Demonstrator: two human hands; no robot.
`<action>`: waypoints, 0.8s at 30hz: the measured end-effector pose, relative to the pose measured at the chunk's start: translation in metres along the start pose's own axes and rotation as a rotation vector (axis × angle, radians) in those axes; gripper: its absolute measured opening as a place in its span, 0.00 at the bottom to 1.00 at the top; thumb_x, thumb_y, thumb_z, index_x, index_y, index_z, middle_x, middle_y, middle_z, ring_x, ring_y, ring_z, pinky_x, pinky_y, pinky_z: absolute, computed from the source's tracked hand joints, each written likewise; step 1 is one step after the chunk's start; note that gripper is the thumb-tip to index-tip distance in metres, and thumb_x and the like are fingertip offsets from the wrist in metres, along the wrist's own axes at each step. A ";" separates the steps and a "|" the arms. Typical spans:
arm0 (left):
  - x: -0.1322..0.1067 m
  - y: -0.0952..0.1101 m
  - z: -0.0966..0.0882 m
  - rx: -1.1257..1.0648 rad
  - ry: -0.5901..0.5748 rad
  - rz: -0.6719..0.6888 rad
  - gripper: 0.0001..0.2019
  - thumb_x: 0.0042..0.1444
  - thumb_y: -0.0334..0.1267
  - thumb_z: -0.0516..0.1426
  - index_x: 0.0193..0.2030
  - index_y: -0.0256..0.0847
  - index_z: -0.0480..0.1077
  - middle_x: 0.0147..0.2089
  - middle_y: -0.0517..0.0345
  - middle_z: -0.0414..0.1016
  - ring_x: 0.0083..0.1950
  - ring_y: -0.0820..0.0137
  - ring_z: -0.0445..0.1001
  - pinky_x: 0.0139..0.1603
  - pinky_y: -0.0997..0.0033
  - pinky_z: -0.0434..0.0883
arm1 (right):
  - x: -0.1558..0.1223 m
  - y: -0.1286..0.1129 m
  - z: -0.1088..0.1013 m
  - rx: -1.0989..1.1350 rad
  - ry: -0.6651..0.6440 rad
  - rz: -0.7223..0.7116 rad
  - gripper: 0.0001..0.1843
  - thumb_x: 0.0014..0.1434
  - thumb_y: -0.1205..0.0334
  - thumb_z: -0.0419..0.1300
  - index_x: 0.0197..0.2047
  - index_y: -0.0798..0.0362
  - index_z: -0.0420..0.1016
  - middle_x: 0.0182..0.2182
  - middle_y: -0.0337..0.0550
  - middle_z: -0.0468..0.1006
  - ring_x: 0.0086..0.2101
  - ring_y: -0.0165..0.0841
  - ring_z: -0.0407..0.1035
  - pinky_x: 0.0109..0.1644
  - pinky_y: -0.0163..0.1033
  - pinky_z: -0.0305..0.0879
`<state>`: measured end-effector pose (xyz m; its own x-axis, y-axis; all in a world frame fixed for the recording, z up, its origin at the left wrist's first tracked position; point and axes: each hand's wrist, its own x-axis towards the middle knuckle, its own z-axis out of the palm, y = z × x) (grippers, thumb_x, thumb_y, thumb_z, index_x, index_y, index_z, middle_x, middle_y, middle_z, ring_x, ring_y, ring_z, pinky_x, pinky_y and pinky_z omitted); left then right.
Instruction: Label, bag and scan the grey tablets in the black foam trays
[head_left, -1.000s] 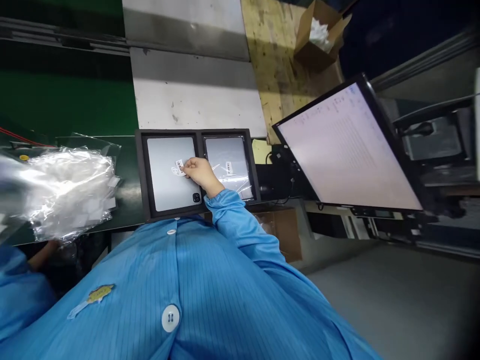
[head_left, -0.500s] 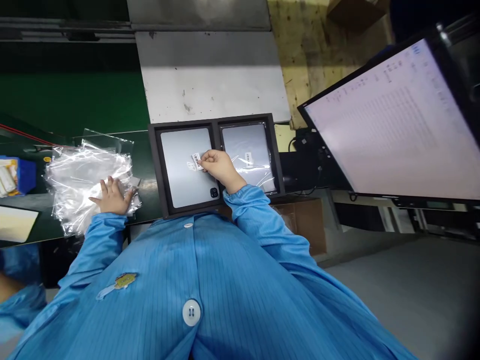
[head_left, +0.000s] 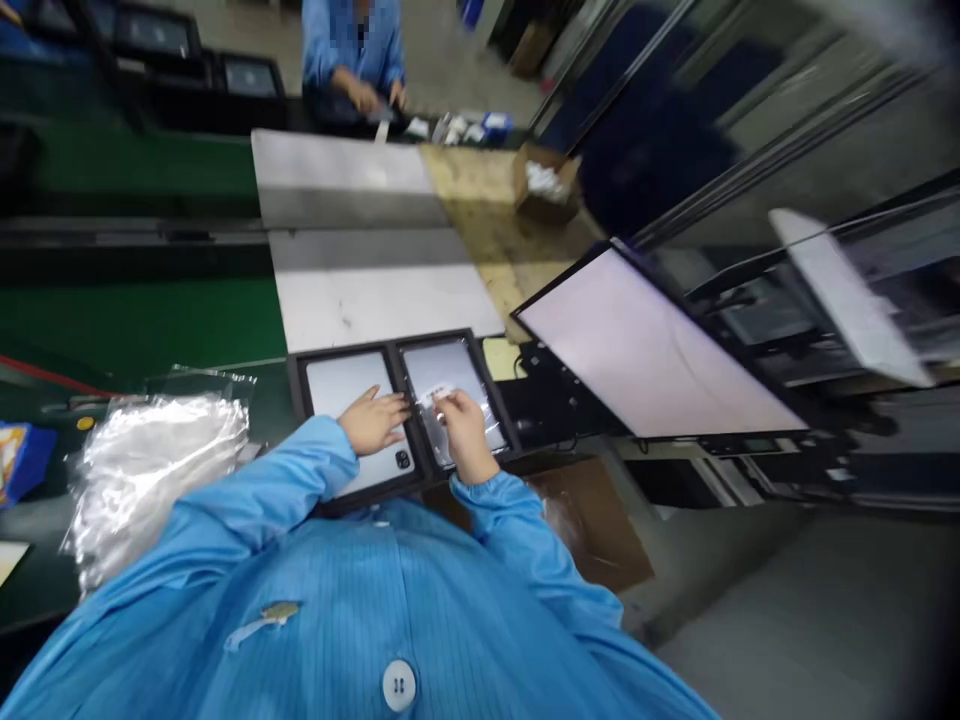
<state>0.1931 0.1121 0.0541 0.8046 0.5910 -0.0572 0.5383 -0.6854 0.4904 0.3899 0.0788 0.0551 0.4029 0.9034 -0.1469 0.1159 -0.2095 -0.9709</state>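
Green bench (head_left: 150, 320) was partly covered by white boards (head_left: 375, 290). Both tablets were seated in a two-bay black tray (head_left: 298, 390): right tablet (head_left: 450, 362) was wrapped in clear film, left tablet (head_left: 337, 375) was bare. Left hand (head_left: 373, 420) was spread loose over the left tablet, nothing gripped. White label (head_left: 435, 394) was apparently pinched by the right hand (head_left: 466, 440), over the right tablet; whether it was stuck down couldn't be told. Left tablet's middle was partly hidden by that spread hand. Clear bags (head_left: 161, 470) were heaped left, monitor (head_left: 652, 345) was tilted right, co-worker (head_left: 322, 50) was seen opposite.
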 end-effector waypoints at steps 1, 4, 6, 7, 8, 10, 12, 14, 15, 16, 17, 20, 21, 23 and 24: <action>0.005 -0.004 0.000 0.054 -0.007 0.026 0.15 0.71 0.45 0.53 0.52 0.41 0.77 0.55 0.44 0.78 0.62 0.57 0.74 0.74 0.44 0.59 | 0.002 0.000 -0.004 -0.037 0.027 0.002 0.20 0.49 0.45 0.68 0.24 0.48 0.66 0.18 0.34 0.70 0.22 0.32 0.65 0.25 0.36 0.61; 0.002 -0.015 -0.003 0.129 0.051 0.094 0.17 0.71 0.48 0.53 0.43 0.39 0.77 0.46 0.46 0.79 0.55 0.57 0.76 0.73 0.42 0.60 | 0.007 0.003 -0.003 -0.090 0.009 0.057 0.16 0.48 0.50 0.69 0.23 0.47 0.68 0.17 0.36 0.72 0.21 0.35 0.70 0.26 0.38 0.65; -0.009 -0.018 -0.008 0.113 0.174 0.126 0.17 0.71 0.48 0.52 0.41 0.39 0.76 0.45 0.47 0.79 0.53 0.58 0.76 0.74 0.42 0.58 | 0.009 0.006 0.013 -0.137 -0.149 0.081 0.12 0.47 0.57 0.69 0.23 0.47 0.69 0.17 0.36 0.73 0.21 0.36 0.71 0.26 0.38 0.66; -0.016 -0.019 -0.011 0.097 0.250 0.140 0.17 0.71 0.48 0.50 0.41 0.40 0.75 0.45 0.47 0.79 0.53 0.59 0.75 0.75 0.43 0.56 | 0.009 0.006 0.025 -0.181 -0.250 0.059 0.10 0.47 0.60 0.68 0.23 0.47 0.70 0.18 0.36 0.74 0.22 0.36 0.71 0.27 0.37 0.66; -0.024 -0.019 -0.014 0.080 0.327 0.153 0.18 0.72 0.48 0.49 0.41 0.41 0.75 0.46 0.48 0.79 0.53 0.59 0.75 0.76 0.44 0.54 | 0.009 0.006 0.039 -0.238 -0.350 0.010 0.09 0.47 0.63 0.67 0.22 0.48 0.70 0.18 0.37 0.75 0.23 0.36 0.72 0.28 0.37 0.65; -0.036 -0.018 -0.020 0.053 0.443 0.161 0.18 0.72 0.48 0.47 0.42 0.43 0.75 0.46 0.49 0.80 0.55 0.60 0.75 0.78 0.45 0.53 | 0.008 0.004 0.067 -0.382 -0.513 -0.137 0.09 0.48 0.68 0.65 0.21 0.49 0.70 0.20 0.38 0.77 0.26 0.35 0.73 0.30 0.36 0.65; -0.044 -0.016 -0.023 0.035 0.487 0.138 0.18 0.72 0.47 0.47 0.44 0.43 0.75 0.48 0.49 0.81 0.57 0.59 0.76 0.78 0.45 0.53 | 0.008 -0.002 0.088 -0.534 -0.620 -0.265 0.11 0.50 0.71 0.64 0.21 0.50 0.70 0.22 0.39 0.79 0.28 0.35 0.74 0.32 0.35 0.64; -0.045 -0.012 -0.021 0.023 0.453 0.076 0.19 0.72 0.48 0.47 0.46 0.43 0.76 0.51 0.48 0.81 0.61 0.58 0.75 0.77 0.46 0.56 | 0.008 -0.008 0.092 -0.634 -0.666 -0.344 0.10 0.53 0.72 0.63 0.23 0.50 0.73 0.25 0.41 0.81 0.30 0.36 0.75 0.34 0.36 0.64; -0.044 -0.010 -0.018 0.017 0.412 0.027 0.19 0.72 0.48 0.47 0.49 0.43 0.76 0.54 0.47 0.81 0.63 0.58 0.74 0.77 0.46 0.57 | 0.009 -0.011 0.088 -0.663 -0.646 -0.370 0.08 0.54 0.72 0.63 0.26 0.50 0.76 0.27 0.42 0.82 0.32 0.37 0.75 0.36 0.36 0.64; -0.043 -0.007 -0.013 0.010 0.356 -0.027 0.19 0.72 0.47 0.47 0.53 0.43 0.76 0.58 0.45 0.79 0.66 0.57 0.73 0.77 0.46 0.58 | 0.010 -0.013 0.078 -0.681 -0.597 -0.387 0.07 0.55 0.71 0.64 0.29 0.50 0.77 0.30 0.43 0.83 0.33 0.37 0.76 0.37 0.37 0.65; -0.042 -0.005 -0.007 0.008 0.291 -0.087 0.20 0.71 0.47 0.48 0.58 0.42 0.75 0.63 0.43 0.76 0.69 0.57 0.71 0.76 0.46 0.60 | 0.011 -0.015 0.064 -0.691 -0.528 -0.393 0.05 0.56 0.70 0.64 0.31 0.50 0.79 0.31 0.44 0.83 0.34 0.38 0.76 0.39 0.37 0.65; -0.045 0.004 0.009 0.046 0.108 -0.258 0.27 0.69 0.45 0.49 0.72 0.39 0.66 0.75 0.41 0.62 0.77 0.53 0.61 0.77 0.40 0.58 | 0.018 -0.013 0.001 -0.670 -0.328 -0.363 0.03 0.61 0.64 0.64 0.36 0.49 0.80 0.30 0.42 0.81 0.33 0.37 0.74 0.39 0.38 0.65; -0.047 0.008 0.012 0.068 0.066 -0.307 0.29 0.69 0.45 0.50 0.73 0.39 0.64 0.77 0.42 0.59 0.79 0.52 0.57 0.77 0.37 0.57 | 0.020 -0.011 -0.023 -0.645 -0.292 -0.356 0.04 0.62 0.62 0.63 0.36 0.49 0.80 0.27 0.41 0.80 0.31 0.37 0.73 0.38 0.38 0.65; -0.048 0.022 0.011 0.110 0.035 -0.389 0.28 0.68 0.43 0.50 0.72 0.40 0.66 0.77 0.42 0.59 0.79 0.48 0.55 0.75 0.32 0.56 | 0.026 -0.004 -0.069 -0.578 -0.243 -0.366 0.07 0.62 0.58 0.62 0.35 0.49 0.80 0.24 0.39 0.76 0.27 0.35 0.70 0.36 0.38 0.64; -0.044 0.032 0.008 0.120 0.032 -0.408 0.25 0.68 0.43 0.50 0.69 0.40 0.69 0.75 0.41 0.64 0.77 0.47 0.60 0.74 0.32 0.57 | 0.029 -0.001 -0.089 -0.542 -0.222 -0.378 0.09 0.62 0.56 0.61 0.35 0.50 0.80 0.23 0.38 0.74 0.27 0.35 0.69 0.35 0.38 0.64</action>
<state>0.1769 0.0604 0.0653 0.5121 0.8359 -0.1978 0.8380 -0.4356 0.3286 0.4821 0.0717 0.0685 0.0574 0.9942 0.0911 0.6720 0.0290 -0.7400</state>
